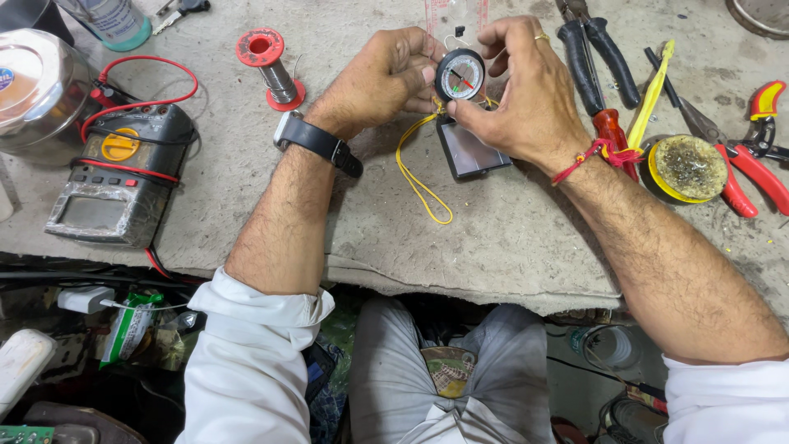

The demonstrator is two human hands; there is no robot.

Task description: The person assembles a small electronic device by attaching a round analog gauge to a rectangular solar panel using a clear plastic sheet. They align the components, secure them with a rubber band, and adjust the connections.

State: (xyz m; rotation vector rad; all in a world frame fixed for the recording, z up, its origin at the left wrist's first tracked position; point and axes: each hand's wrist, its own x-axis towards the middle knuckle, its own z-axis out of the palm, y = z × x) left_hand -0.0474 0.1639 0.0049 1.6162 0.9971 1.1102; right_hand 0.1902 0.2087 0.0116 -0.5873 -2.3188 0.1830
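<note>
Both my hands hold a small round black gauge (460,76) with a white dial and a red needle, above the worn grey bench. My left hand (386,78), with a black wristwatch, grips its left side. My right hand (526,90), with a gold ring and a red wrist thread, pinches its right and lower edge. A yellow wire (417,177) trails from the gauge down across the bench. Just under the gauge lies a small dark rectangular panel (470,152).
A multimeter (119,177) with red leads lies at the left beside a steel pot (37,86). A red solder spool (271,66) stands behind my left hand. Black pliers (596,53), a red-handled screwdriver (615,136), a flux tin (689,168) and red cutters (752,156) crowd the right.
</note>
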